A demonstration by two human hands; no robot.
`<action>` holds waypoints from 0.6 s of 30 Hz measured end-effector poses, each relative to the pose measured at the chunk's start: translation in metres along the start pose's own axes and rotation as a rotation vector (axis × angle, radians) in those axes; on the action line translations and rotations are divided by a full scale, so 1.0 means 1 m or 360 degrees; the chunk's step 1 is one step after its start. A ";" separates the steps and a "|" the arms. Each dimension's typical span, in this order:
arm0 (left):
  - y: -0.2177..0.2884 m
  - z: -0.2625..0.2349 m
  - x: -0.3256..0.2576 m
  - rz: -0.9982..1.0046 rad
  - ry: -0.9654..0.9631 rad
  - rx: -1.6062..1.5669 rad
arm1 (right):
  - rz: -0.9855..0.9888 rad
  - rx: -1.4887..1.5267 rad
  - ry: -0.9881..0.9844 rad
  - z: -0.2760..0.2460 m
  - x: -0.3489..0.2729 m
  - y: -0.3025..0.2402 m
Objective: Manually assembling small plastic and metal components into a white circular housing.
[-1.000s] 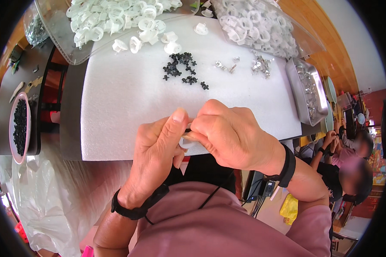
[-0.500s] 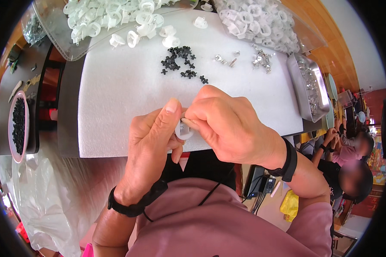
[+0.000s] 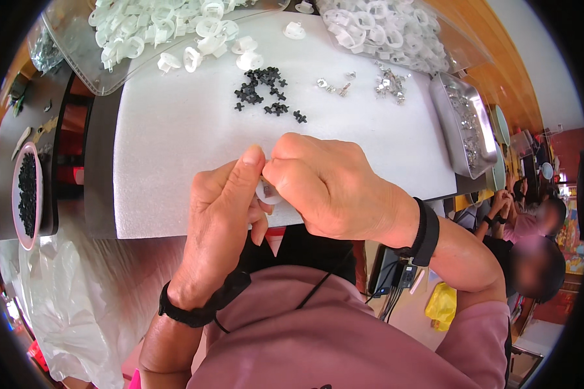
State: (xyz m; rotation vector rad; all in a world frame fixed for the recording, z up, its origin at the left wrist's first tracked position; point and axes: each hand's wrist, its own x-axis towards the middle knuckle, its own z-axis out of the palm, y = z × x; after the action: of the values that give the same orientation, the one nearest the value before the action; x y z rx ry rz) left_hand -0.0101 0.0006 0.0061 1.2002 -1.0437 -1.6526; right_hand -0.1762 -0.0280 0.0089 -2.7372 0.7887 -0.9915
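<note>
My left hand point(image 3: 220, 201) is closed round a small white round plastic part point(image 3: 267, 192), held over the front edge of the white foam sheet point(image 3: 169, 155). My right hand point(image 3: 324, 185) presses against the same part from the right with curled fingers; whatever is pinched in them is hidden. Most of the part is covered by my fingers. Beyond my hands lie several black cross-shaped pieces point(image 3: 277, 109) in a loose pile. To their right are small shiny metal clips point(image 3: 390, 85), with a few more apart from the heap.
Clear bins of white plastic parts point(image 3: 376, 32) stand along the far side. A metal tray point(image 3: 440, 123) of shiny pieces sits at the right edge. On the left a pink bowl point(image 3: 40, 201) holds black pieces. Other people point(image 3: 532, 266) sit at far right.
My right fingers have curled further over the white part and hide more of it. The bench and its contents have shifted slightly leftward in view.
</note>
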 end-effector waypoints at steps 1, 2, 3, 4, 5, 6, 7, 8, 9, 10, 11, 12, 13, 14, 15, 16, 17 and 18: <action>0.000 0.001 0.000 0.0018 0.0002 0.0035 | -0.0018 -0.0022 0.0074 0.000 -0.001 0.000; -0.001 0.001 -0.001 0.0020 0.0002 0.0041 | -0.0018 -0.0021 0.0080 -0.002 -0.001 -0.001; -0.002 0.002 -0.001 0.0075 -0.0008 -0.0013 | 0.0038 0.0036 0.0002 -0.006 -0.001 -0.002; -0.003 0.002 -0.002 0.0129 -0.0018 -0.0066 | 0.0094 0.0093 -0.0075 -0.009 0.000 -0.003; -0.002 0.001 -0.002 0.0130 -0.0027 -0.0062 | 0.0099 0.0086 -0.0069 -0.009 -0.002 -0.003; -0.002 0.000 -0.003 0.0111 -0.0047 -0.0022 | 0.0130 0.0206 0.0017 -0.008 -0.006 -0.002; -0.002 0.000 -0.003 0.0091 -0.0067 0.0017 | 0.0161 0.0326 0.0104 -0.008 -0.008 -0.002; -0.001 0.001 -0.003 0.0091 -0.0070 0.0019 | 0.0163 0.0324 0.0106 -0.011 -0.010 -0.001; -0.001 0.003 -0.003 0.0109 -0.0084 -0.0044 | 0.0297 0.0388 0.0109 -0.018 -0.011 -0.002; -0.001 0.004 -0.003 0.0125 -0.0098 -0.0107 | 0.0431 0.0453 0.0113 -0.023 -0.012 -0.002; -0.001 0.004 -0.003 0.0123 -0.0102 -0.0102 | 0.0435 0.0453 0.0118 -0.027 -0.009 -0.005; -0.001 0.004 -0.003 0.0148 -0.0125 -0.0082 | 0.0720 0.0630 -0.0051 -0.031 -0.007 -0.009; -0.001 0.003 -0.004 0.0173 -0.0146 -0.0062 | 0.1003 0.0807 -0.0224 -0.033 -0.006 -0.010; -0.002 0.003 -0.003 0.0168 -0.0155 -0.0059 | 0.1011 0.0805 -0.0218 -0.032 -0.005 -0.011; -0.004 0.004 -0.003 0.0190 -0.0159 -0.0074 | 0.1048 0.0879 -0.0285 -0.030 -0.004 -0.012; -0.006 0.004 -0.003 0.0212 -0.0160 -0.0089 | 0.1084 0.0955 -0.0353 -0.028 -0.003 -0.013; -0.007 0.004 -0.003 0.0206 -0.0159 -0.0086 | 0.1087 0.0960 -0.0352 -0.028 -0.001 -0.013; -0.007 0.003 -0.003 0.0221 -0.0146 -0.0042 | 0.1135 0.1006 -0.0380 -0.028 0.001 -0.013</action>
State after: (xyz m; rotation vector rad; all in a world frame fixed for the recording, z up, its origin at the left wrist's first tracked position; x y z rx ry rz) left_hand -0.0131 0.0064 0.0010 1.0197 -1.1327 -1.6201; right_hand -0.1871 -0.0161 0.0349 -1.7817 1.0613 -0.5951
